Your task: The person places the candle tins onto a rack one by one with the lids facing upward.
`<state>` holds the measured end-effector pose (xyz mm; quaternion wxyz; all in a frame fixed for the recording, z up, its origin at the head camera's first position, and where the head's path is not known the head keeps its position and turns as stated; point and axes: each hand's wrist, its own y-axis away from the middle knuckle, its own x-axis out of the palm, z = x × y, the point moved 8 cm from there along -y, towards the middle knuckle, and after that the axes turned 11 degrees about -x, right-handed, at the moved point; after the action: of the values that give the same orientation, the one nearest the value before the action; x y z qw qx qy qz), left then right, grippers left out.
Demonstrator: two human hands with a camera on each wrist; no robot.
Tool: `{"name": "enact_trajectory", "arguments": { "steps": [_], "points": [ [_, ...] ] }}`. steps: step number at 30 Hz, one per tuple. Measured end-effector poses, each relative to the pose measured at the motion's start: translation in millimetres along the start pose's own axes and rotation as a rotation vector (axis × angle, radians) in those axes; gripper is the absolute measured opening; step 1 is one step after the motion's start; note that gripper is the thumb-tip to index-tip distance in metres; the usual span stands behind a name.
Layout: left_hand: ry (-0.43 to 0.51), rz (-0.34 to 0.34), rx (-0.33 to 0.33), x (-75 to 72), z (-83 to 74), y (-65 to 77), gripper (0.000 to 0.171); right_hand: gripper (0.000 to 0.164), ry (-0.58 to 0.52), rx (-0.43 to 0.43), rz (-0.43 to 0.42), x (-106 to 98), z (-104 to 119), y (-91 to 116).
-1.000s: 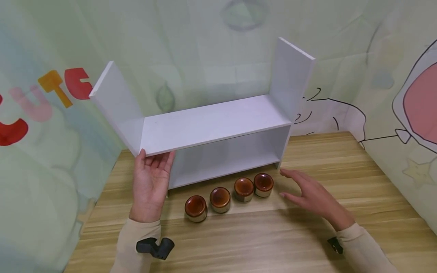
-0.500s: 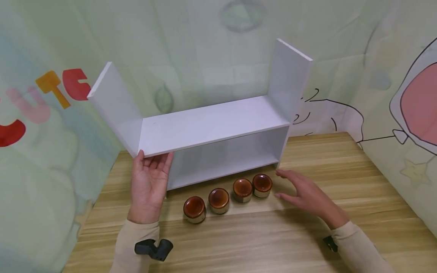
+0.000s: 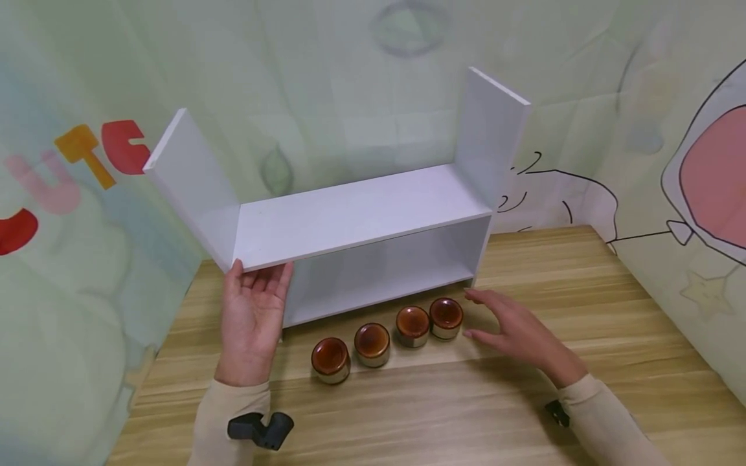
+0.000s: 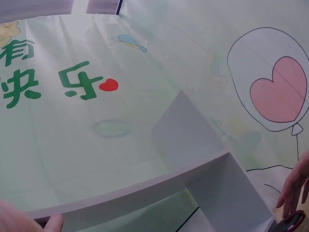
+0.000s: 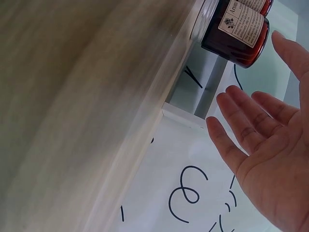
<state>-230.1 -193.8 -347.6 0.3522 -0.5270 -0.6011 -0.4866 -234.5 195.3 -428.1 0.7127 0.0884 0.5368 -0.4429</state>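
My left hand (image 3: 252, 323) holds the front left corner of a white two-tier shelf (image 3: 355, 217). Its palm is turned up, the thumb lies at the front edge and the fingers reach beneath the board, their tips hidden. Several amber glass jars with cream labels stand in a row before the shelf: a leftmost jar (image 3: 330, 360), a second jar (image 3: 372, 345), a third jar (image 3: 412, 326) and a rightmost jar (image 3: 446, 318). Just right of that last jar hovers my right hand (image 3: 521, 333), thumb and fingers spread, touching nothing. The right wrist view shows printed text on a jar (image 5: 239, 29).
The shelf stands on a wood-grain table (image 3: 419, 414) near the back. Its upright left panel (image 3: 195, 188) and right panel (image 3: 492, 133) rise above the upper board. Printed cloth (image 3: 344, 97) hangs behind and at both sides. Each wrist wears a black device (image 3: 260, 430).
The whole head view shifts slightly left. My right hand comes marginally nearer the rightmost jar. My left hand stays at the shelf corner, and the jars keep their places.
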Motion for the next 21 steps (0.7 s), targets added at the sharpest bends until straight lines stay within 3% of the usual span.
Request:
{"name": "enact_trajectory", "arguments": {
  "steps": [21],
  "points": [
    [0.006,0.020,-0.015,1.4,-0.3,0.9,0.032,0.075,-0.039,0.037,0.050,1.8,-0.6,-7.7]
  ]
}}
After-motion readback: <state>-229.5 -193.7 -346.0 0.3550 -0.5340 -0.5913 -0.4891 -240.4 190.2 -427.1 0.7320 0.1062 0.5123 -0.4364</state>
